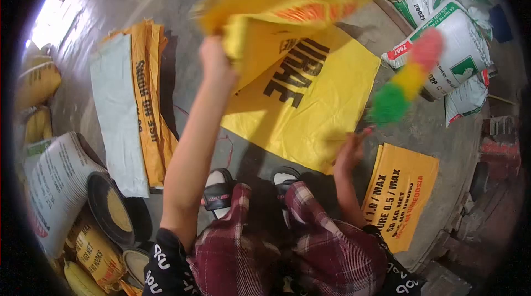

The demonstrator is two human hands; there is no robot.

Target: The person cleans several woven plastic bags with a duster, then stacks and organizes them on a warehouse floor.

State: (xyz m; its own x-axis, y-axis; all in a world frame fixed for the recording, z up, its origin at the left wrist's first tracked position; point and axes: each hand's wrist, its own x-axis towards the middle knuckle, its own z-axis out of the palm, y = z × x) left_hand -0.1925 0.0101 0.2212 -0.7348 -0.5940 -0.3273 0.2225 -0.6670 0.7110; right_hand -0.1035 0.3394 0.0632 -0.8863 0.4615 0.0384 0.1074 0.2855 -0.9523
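My left hand grips the edge of a yellow printed sack and holds that part up off the floor. The raised part is blurred, and the rest lies flat on the concrete with large black letters showing. To the right, my right hand is closed on the handle of a duster with green, yellow and red bands, blurred by motion. The duster is above the floor, beyond the sack's right edge.
Folded white and orange sacks lie on the left, and a folded orange stack on the right. Full white bags stand at the upper right. A black basin with grainy contents is at the lower left.
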